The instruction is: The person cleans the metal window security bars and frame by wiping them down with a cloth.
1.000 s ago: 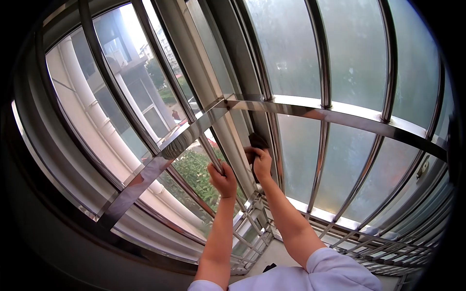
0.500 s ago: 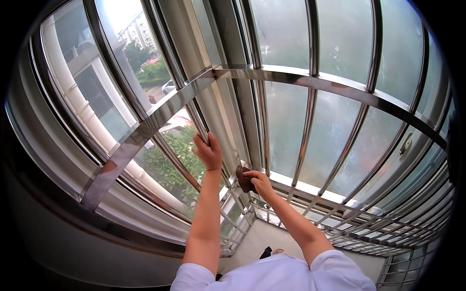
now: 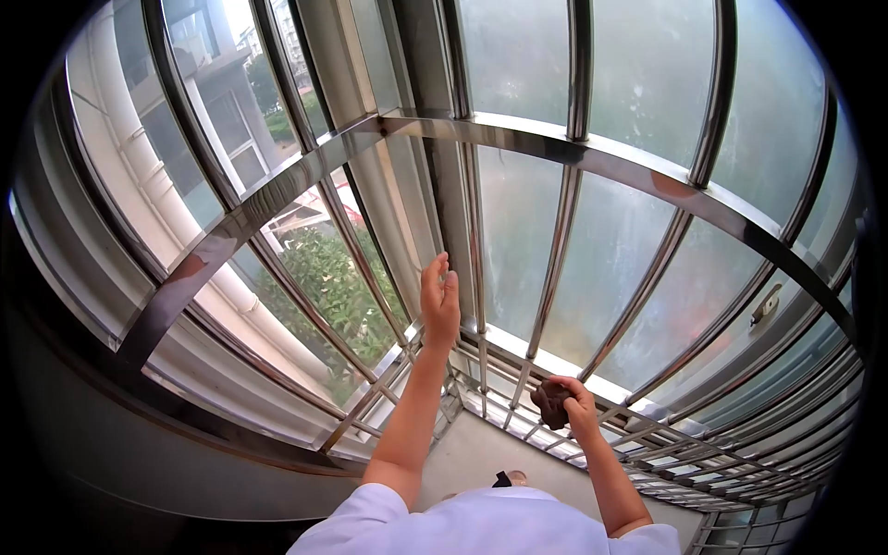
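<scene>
My left hand (image 3: 439,301) is raised in front of the window corner. Its fingers point up, with no bar in its grasp, beside the corner post (image 3: 427,199). Lower and to the right, my right hand (image 3: 580,407) grips a crumpled dark brown cloth (image 3: 552,404). The cloth is in front of the lower part of the upright metal bars (image 3: 555,268), near the sill. Whether it touches a bar, I cannot tell.
A shiny horizontal metal rail (image 3: 629,171) runs across the bars on both sides of the corner. Frosted glass (image 3: 518,222) stands behind the right bars. A lower metal grille (image 3: 731,462) curves along the right. Green shrubs (image 3: 328,277) show outside on the left.
My left hand has let go of the left bar and moved right, its fingers now extended. My right hand has carried the brown cloth right and down, away from the corner. The view has shifted slightly.
</scene>
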Motion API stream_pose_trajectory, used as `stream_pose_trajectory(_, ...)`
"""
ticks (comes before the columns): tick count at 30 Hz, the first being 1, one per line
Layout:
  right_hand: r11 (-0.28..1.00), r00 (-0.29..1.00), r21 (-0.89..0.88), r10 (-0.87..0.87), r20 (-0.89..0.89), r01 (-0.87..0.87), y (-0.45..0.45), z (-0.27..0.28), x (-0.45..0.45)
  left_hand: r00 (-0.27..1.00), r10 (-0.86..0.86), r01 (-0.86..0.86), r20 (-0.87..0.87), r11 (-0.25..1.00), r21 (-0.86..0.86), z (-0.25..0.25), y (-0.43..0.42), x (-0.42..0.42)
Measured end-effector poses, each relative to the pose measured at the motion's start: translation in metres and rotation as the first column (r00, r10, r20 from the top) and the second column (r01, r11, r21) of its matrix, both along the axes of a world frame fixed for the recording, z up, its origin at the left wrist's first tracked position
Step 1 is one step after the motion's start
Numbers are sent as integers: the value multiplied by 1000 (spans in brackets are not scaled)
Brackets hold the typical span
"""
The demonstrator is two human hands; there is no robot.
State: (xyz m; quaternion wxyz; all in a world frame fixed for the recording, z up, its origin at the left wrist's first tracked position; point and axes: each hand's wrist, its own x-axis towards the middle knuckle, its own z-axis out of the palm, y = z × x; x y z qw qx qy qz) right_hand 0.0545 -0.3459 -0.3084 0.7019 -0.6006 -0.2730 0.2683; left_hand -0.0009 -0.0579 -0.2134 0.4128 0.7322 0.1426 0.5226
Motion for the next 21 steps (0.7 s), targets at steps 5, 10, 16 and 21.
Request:
stream_pose_trajectory(5, 989, 989, -134, 80, 123, -64, -6, -3, 6, 975, -190, 219, 111, 900, -376, 2, 37, 64)
stream_pose_trajectory(10, 981, 981, -160, 132, 145, -109, 6, -7, 14, 959, -280, 249, -44, 906, -342, -13, 68, 97)
stream_pose_trajectory(16, 982, 988, -171, 101, 119, -80, 25, -10, 25, 973, -175, 149, -148, 973, -174, -26, 70, 103)
stream_pose_trajectory(21, 997, 997, -70, 20, 70, -15, 43, -15, 26, 960, -127, 108, -250, 990, -90, -12, 64, 82)
